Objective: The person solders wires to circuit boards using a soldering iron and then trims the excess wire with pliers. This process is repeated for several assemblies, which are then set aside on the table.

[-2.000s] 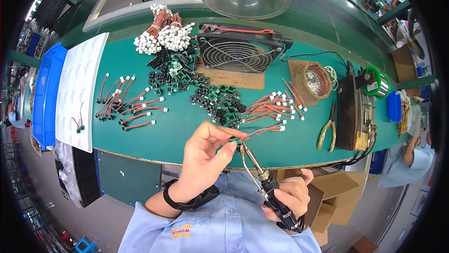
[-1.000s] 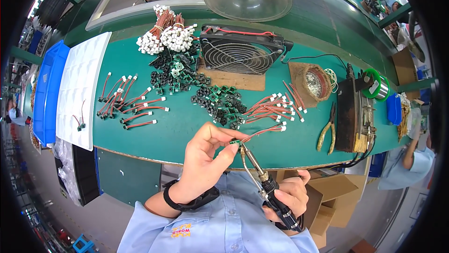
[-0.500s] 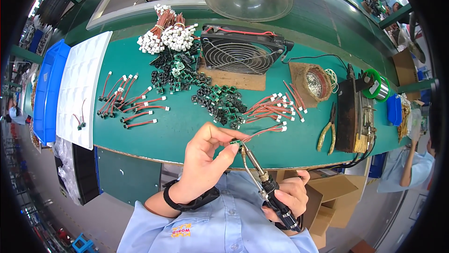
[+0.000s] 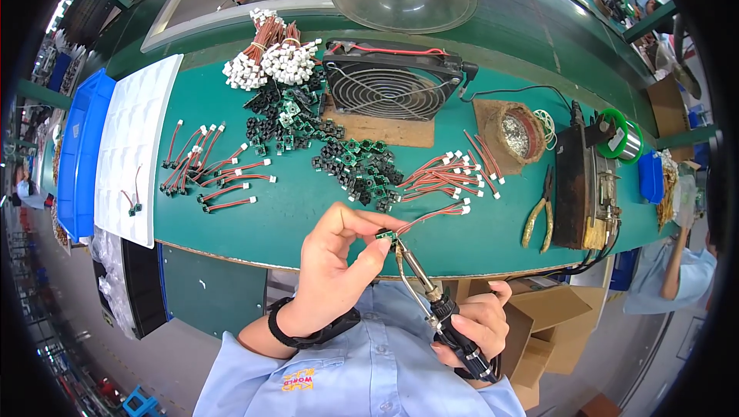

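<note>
My left hand point(image 4: 332, 267) pinches a small green circuit board point(image 4: 385, 235) with a red wire lead point(image 4: 431, 214) trailing off to the right. My right hand point(image 4: 471, 326) grips the black handle of a soldering iron point(image 4: 425, 284), whose metal tip points up and touches the board. Both hands hover over the near edge of the green table point(image 4: 292, 217). A black wristband sits on my left wrist.
A pile of small green boards point(image 4: 339, 157) and bundles of red leads with white plugs point(image 4: 443, 170) lie mid-table. Farther back are a black fan point(image 4: 392, 87), a brass wool tip cleaner point(image 4: 517, 132), a solder spool point(image 4: 620, 136), pliers point(image 4: 539, 213), a white tray point(image 4: 138, 147) and a blue bin point(image 4: 81, 155).
Almost nothing differs; the hands hold the same pose with the iron tip at the board. A person at the far right edge has shifted slightly.
</note>
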### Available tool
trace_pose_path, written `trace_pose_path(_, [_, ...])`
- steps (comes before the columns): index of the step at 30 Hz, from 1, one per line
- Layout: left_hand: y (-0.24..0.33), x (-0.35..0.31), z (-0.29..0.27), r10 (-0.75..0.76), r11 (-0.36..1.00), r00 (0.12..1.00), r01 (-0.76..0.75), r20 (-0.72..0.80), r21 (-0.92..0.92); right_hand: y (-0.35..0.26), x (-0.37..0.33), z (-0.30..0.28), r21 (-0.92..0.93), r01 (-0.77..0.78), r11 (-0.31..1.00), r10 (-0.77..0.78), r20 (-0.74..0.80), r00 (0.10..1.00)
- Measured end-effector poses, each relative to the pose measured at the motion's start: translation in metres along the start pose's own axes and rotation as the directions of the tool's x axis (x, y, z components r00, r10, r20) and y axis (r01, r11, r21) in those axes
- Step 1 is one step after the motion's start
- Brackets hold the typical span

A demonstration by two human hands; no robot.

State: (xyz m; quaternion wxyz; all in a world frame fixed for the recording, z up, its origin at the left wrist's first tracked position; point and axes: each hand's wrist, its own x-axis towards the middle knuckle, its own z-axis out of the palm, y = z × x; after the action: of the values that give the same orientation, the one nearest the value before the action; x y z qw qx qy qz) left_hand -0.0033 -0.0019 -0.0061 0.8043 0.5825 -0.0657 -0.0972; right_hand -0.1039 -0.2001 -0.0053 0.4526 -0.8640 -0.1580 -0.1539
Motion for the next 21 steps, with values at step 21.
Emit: trace_pose_path(21, [0.016,0.003,-0.006,-0.316,0.890,0.944,0.330,0.095,-0.316,0.022,-0.025,0.001,0.014,0.061,0.998,-0.050,-0.421,0.906])
